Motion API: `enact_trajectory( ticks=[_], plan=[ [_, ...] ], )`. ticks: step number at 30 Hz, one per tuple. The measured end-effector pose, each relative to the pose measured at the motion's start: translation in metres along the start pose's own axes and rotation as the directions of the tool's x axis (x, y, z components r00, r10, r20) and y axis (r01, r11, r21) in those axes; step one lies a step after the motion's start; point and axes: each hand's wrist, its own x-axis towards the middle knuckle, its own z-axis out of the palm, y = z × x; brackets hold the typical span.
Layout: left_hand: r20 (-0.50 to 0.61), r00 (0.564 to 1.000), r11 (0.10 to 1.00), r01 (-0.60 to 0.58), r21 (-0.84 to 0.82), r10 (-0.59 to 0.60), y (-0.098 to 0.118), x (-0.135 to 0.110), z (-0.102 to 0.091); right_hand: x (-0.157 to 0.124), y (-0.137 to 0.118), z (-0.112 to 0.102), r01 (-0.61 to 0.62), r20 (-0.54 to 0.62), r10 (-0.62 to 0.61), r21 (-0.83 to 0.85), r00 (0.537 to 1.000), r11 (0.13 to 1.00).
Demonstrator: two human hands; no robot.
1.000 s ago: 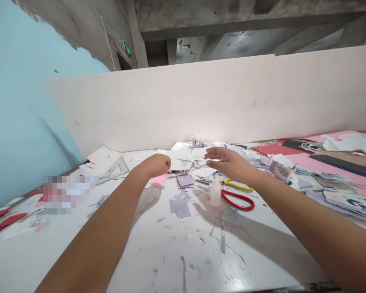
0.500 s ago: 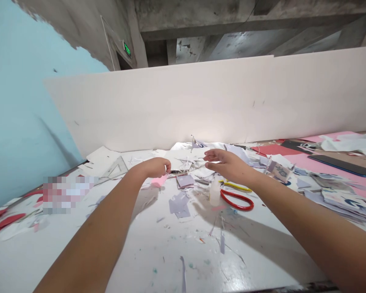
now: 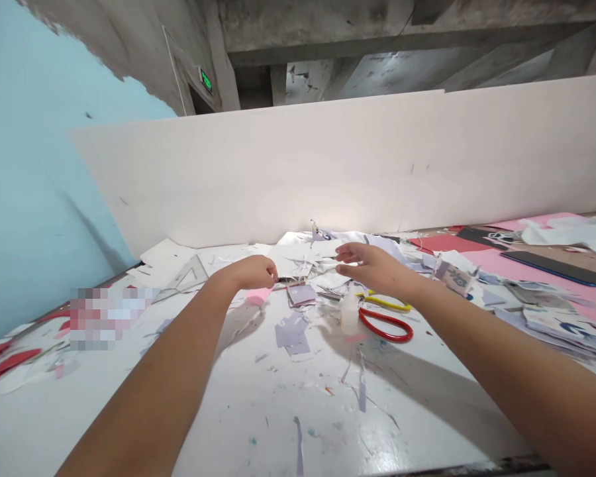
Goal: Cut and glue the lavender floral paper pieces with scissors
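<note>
Left hand (image 3: 257,271): fingers curled in, can't tell if gripping; unmoved since last frame
Right hand (image 3: 370,264): fingers apart, same pose
Pink paper (image 3: 257,296): just near-side of left hand
Scissors (image 3: 390,338): right, unshifted

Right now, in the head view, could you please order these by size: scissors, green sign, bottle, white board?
From largest to smallest, as they look:
1. White board
2. Scissors, partly hidden
3. Bottle
4. Green sign, far away, so true size unsure

Table (image 3: 258,424) looks pretty bright, shiny glare near right, 2 arms (image 3: 163,377) throwing soft shadows, dim ceiling (image 3: 328,23), pixelated patch (image 3: 109,318) on the left.
</note>
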Motion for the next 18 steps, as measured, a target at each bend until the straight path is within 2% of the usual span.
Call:
enact_trajectory(
  ticks=[2, 3, 5, 7, 9, 11, 13, 16, 18],
  plan=[
    [0.011, 1.0, 1.0, -0.011, 0.001, 0.011, -0.004, 0.003, 0.001, 0.007, 0.009, -0.018, -0.128, -0.142, 0.107, -0.147, 0.984, 0.981],
    [0.021, 1.0, 1.0, -0.017, 0.005, 0.017, -0.006, 0.004, 0.002, 0.011, 0.016, -0.03, -0.214, -0.266, 0.15, -0.234, 0.952, 0.948],
    [0.052, 0.998, 0.999, -0.036, 0.015, 0.035, -0.01, 0.007, 0.003, 0.018, 0.034, -0.053, -0.46, -0.452, 0.276, -0.37, 0.848, 0.807],
    [0.081, 0.995, 0.998, -0.053, 0.018, 0.052, -0.011, 0.007, 0.005, 0.022, 0.057, -0.071, -0.587, -0.496, 0.385, -0.356, 0.778, 0.727],
    [0.085, 0.995, 0.999, -0.053, 0.007, 0.052, -0.01, 0.006, 0.006, 0.025, 0.078, -0.08, -0.66, -0.458, 0.496, -0.331, 0.738, 0.675],
    [0.041, 0.998, 0.998, -0.049, -0.024, 0.05, -0.007, 0.004, 0.006, 0.025, 0.094, -0.081, -0.668, -0.374, 0.559, -0.307, 0.74, 0.679],
    [-0.027, 0.999, 0.995, -0.045, -0.083, 0.043, -0.004, 0.002, 0.005, 0.024, 0.104, -0.08, -0.642, -0.324, 0.559, -0.283, 0.763, 0.713],
    [-0.136, 0.99, 0.985, -0.065, -0.162, 0.043, -0.001, 0.0, 0.004, 0.025, 0.107, -0.079, -0.574, -0.353, 0.483, -0.228, 0.801, 0.786],
    [-0.191, 0.979, 0.98, -0.098, -0.171, 0.065, 0.0, -0.001, 0.005, 0.027, 0.105, -0.081, -0.476, -0.417, 0.378, -0.161, 0.827, 0.865]
  ],
)
